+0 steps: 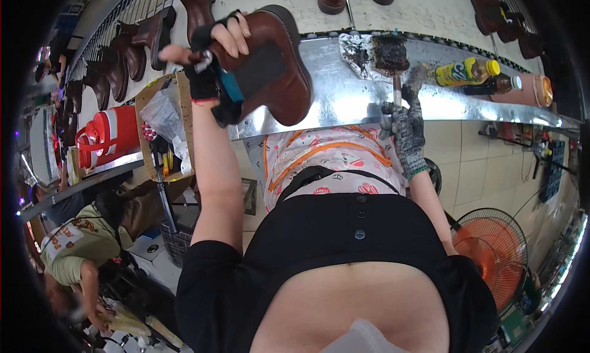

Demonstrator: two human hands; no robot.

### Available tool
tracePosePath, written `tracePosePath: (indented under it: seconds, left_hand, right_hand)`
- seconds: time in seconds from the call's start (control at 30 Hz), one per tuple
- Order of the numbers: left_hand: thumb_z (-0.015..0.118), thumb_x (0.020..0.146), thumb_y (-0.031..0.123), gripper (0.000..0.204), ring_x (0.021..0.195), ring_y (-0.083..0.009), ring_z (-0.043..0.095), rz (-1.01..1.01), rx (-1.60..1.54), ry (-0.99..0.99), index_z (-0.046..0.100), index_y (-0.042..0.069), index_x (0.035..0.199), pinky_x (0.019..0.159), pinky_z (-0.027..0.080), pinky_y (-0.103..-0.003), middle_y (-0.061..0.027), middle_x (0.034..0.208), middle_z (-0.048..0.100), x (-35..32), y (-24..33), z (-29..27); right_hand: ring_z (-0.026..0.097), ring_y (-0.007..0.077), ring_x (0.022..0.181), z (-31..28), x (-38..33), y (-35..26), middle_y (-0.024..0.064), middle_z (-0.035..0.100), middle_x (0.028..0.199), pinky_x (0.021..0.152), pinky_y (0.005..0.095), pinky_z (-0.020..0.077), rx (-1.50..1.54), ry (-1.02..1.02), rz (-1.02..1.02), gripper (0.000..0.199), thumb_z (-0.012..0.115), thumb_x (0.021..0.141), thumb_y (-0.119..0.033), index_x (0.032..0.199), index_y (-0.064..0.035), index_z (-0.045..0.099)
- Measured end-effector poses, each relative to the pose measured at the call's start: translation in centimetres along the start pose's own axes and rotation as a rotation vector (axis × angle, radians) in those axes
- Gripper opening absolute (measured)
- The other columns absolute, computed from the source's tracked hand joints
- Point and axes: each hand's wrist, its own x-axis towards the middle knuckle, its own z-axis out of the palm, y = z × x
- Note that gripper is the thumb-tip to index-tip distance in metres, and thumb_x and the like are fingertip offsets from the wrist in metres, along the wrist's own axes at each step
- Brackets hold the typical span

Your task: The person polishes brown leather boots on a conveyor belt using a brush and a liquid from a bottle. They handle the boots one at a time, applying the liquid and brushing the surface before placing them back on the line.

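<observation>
A brown leather ankle boot point(279, 64) with a dark sole and a dark elastic side panel is raised over the near edge of the metal-topped bench. My left hand point(221, 46), in a black fingerless glove, is closed around its shaft opening. In my right hand point(407, 122), covered by a stained grey knit glove, is the handle of a brush point(397, 90). Its far end meets a dark, caked square patch point(390, 53), so I cannot make out the bristles. Crumpled, dark-smeared foil point(354, 50) lies beside that patch.
A conveyor point(418, 9) carrying brown boots runs along the far side. Right of the brush lie a yellow-capped bottle point(467, 72) and other bottles. Leftward are a cardboard box point(142, 107), a red jug point(107, 138) and a bending co-worker point(80, 242). An orange fan point(491, 258) stands at right.
</observation>
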Motion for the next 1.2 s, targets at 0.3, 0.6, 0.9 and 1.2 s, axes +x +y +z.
tracePosePath:
  seconds: [0.3, 0.6, 0.9, 1.2]
  left_hand:
    - [0.026, 0.054, 0.094, 0.095, 0.065, -0.0202, 0.051, -0.084, 0.151, -0.098, 0.059, 0.005, 0.055, 0.093, 0.028, -0.037, -0.0070, 0.058, 0.058, 2.0, 0.1, 5.3]
    - [0.027, 0.052, 0.095, 0.094, 0.058, -0.0192, 0.050, -0.056, 0.092, -0.165, 0.060, 0.006, 0.056, 0.083, 0.033, -0.032, -0.0064, 0.058, 0.058, 2.9, -0.6, 5.5]
    - [0.028, 0.050, 0.095, 0.096, 0.062, -0.0203, 0.052, -0.071, 0.082, -0.250, 0.061, 0.006, 0.059, 0.083, 0.034, -0.034, -0.0066, 0.061, 0.059, 2.8, -0.5, 4.4]
    - [0.029, 0.050, 0.095, 0.096, 0.060, -0.0200, 0.052, -0.076, 0.063, -0.294, 0.062, 0.005, 0.060, 0.082, 0.034, -0.033, -0.0067, 0.062, 0.060, 3.0, -0.8, 4.1]
  right_hand:
    - [0.060, 0.0125, 0.064, 0.7, -0.3, -10.1, 0.0097, 0.066, 0.087, 0.055, 0.0243, 0.0489, -0.175, -0.400, -0.095, 0.027, 0.062, 0.079, -0.013, 0.101, 0.0014, 0.063]
    - [0.061, 0.0270, 0.088, 5.2, -0.7, -16.3, 0.0105, 0.067, 0.094, 0.082, 0.0370, 0.0456, -0.999, -0.602, -0.897, 0.028, 0.061, 0.072, -0.017, 0.096, -0.0034, 0.067]
    - [0.060, 0.0306, 0.093, 6.1, -0.1, -16.7, 0.0105, 0.066, 0.094, 0.088, 0.0403, 0.0449, -1.050, -0.656, -0.924, 0.036, 0.065, 0.069, -0.031, 0.098, -0.0082, 0.068]
    - [0.063, 0.0266, 0.086, 6.4, 0.3, -16.8, 0.0096, 0.067, 0.091, 0.082, 0.0348, 0.0471, -1.003, -0.681, -0.878, 0.032, 0.066, 0.068, -0.023, 0.097, -0.0096, 0.068]
